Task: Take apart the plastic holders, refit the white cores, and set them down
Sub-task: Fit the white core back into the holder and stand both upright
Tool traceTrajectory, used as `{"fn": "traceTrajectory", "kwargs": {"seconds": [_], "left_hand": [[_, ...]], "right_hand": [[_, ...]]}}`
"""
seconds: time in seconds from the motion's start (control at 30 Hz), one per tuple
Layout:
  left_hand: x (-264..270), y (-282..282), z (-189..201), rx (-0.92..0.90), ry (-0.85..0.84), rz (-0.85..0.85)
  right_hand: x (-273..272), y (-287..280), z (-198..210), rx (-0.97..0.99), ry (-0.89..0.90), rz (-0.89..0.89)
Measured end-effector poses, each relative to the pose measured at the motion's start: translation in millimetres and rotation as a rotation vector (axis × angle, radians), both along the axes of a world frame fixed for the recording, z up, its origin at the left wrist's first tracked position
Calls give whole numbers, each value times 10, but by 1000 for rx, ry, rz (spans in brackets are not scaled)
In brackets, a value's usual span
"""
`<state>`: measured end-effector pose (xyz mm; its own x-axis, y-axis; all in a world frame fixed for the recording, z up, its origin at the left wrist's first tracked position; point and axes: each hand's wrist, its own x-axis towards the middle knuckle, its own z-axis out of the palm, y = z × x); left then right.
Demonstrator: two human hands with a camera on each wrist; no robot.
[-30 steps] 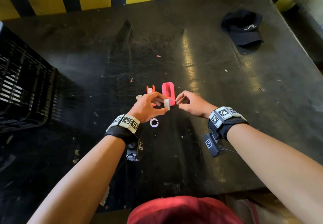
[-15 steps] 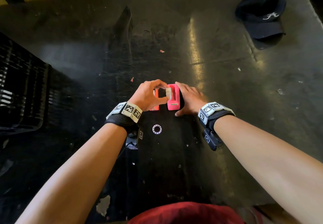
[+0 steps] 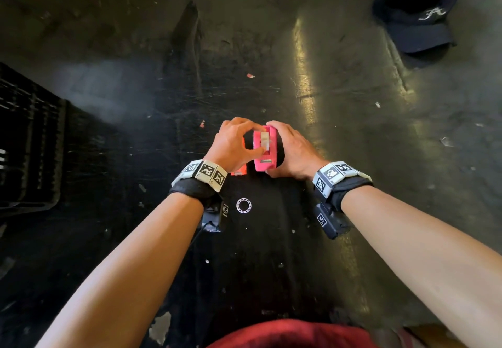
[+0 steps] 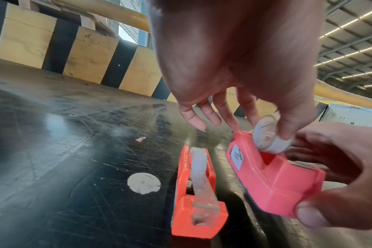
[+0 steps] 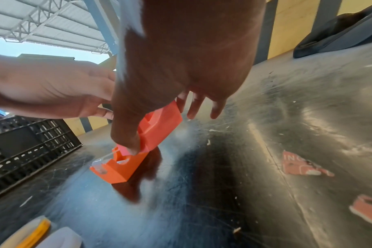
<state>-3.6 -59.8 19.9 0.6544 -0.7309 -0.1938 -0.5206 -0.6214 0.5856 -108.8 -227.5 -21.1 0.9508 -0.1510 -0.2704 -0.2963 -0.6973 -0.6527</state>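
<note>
- scratched black desk (image 3: 339,212), striped barrier behind.
- pink holder (image 3: 264,163) has been gripped by the right hand (image 3: 294,149); a white core (image 4: 270,135), pinched by the left hand (image 3: 233,144), has been brought to its slot, so refitting is judged underway.
- orange holder (image 4: 199,209) lies just beside, crowding; ring (image 3: 243,205), cap (image 3: 415,16) apart.

dim scene, glare streak on table (image 3: 304,81), wrist views blurry w/ fisheye warp at edges.
</note>
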Motion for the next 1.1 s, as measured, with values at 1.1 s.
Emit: {"fn": "traceTrajectory", "kwargs": {"seconds": [1.1], "left_hand": [[-152, 35, 325, -71, -237, -84]], "right_hand": [[-174, 31, 339, 46, -57, 6]]}}
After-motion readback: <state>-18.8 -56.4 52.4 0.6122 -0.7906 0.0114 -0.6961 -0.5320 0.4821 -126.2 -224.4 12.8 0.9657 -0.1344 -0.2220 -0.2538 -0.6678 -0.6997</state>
